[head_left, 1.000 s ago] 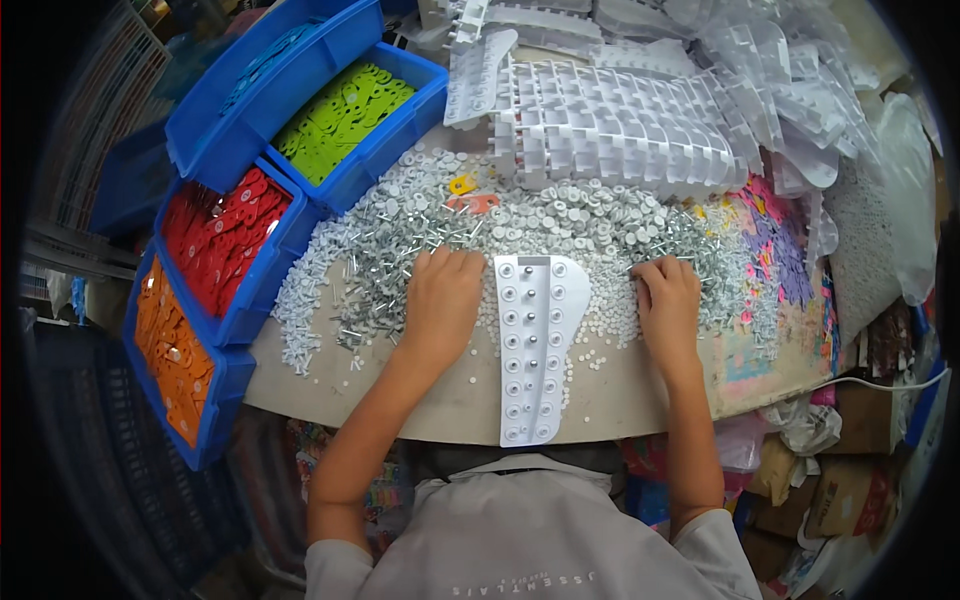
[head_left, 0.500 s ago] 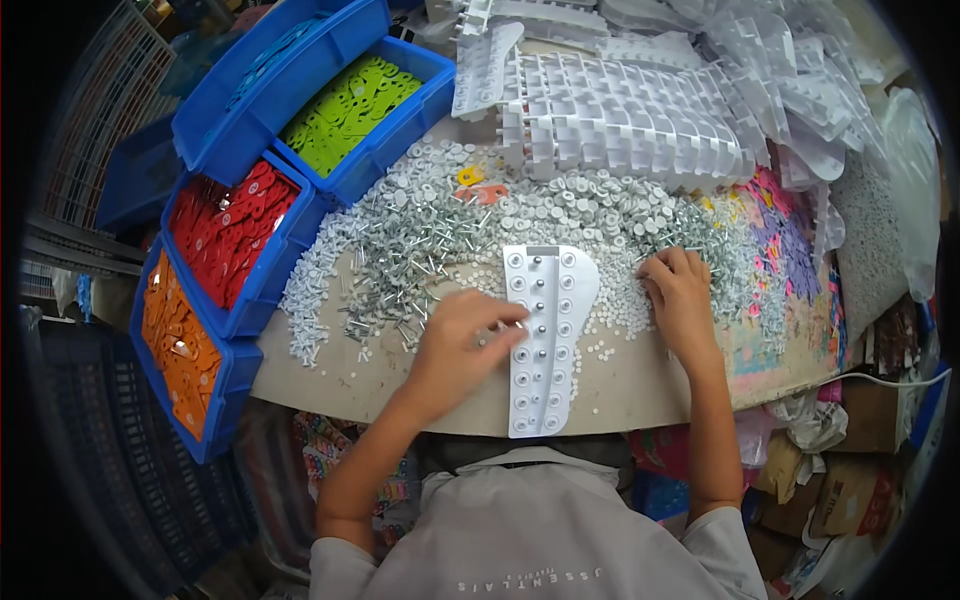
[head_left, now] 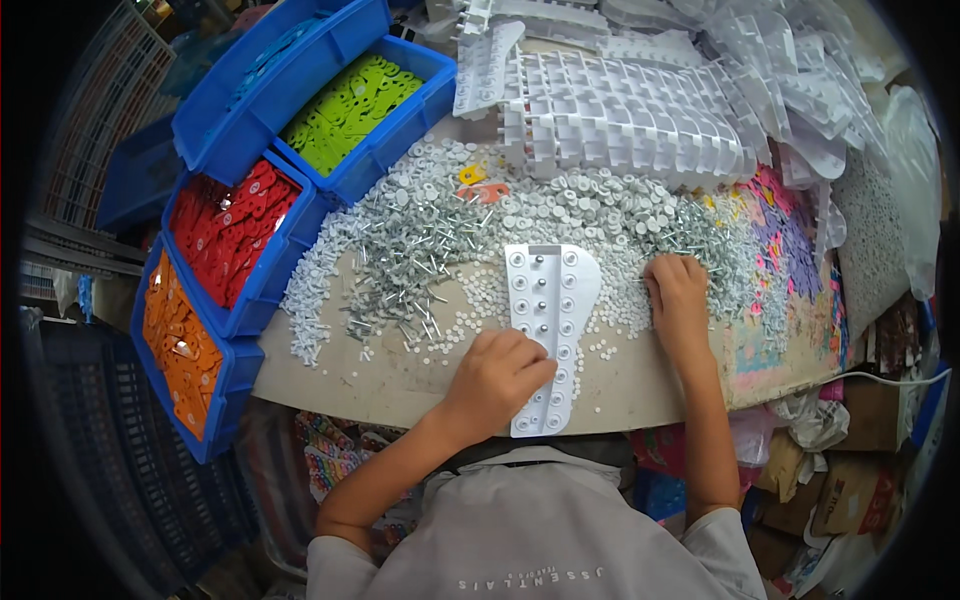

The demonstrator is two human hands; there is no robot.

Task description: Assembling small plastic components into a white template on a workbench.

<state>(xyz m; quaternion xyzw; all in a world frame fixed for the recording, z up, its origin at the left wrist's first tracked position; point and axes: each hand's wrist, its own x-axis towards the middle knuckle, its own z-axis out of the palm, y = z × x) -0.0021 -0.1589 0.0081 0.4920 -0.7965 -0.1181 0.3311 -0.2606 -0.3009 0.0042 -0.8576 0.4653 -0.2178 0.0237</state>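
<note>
A white plastic piece lies lengthwise on the table before me, one end rounded and wider. Rows of round seats run along both its sides, and metal pins stand in the upper part of its middle channel. Over its lower half is my left hand, thumb and fingers pinched together at the channel; whatever they hold is hidden. To the right, my right hand rests with curled fingers at the edge of the heaped metal pins and tiny white discs. Its fingertips are partly hidden, and I cannot make out anything in them.
Blue bins at the left hold red, orange and green plastic pieces. White caps and more pins spread behind the plastic piece. Stacked white plastic parts stand at the back; purple pieces lie right.
My left hand has come down and right, from beside the plastic piece's middle to over its lower half, its fingers closing together. The right hand has shifted only slightly beside the pile.
</note>
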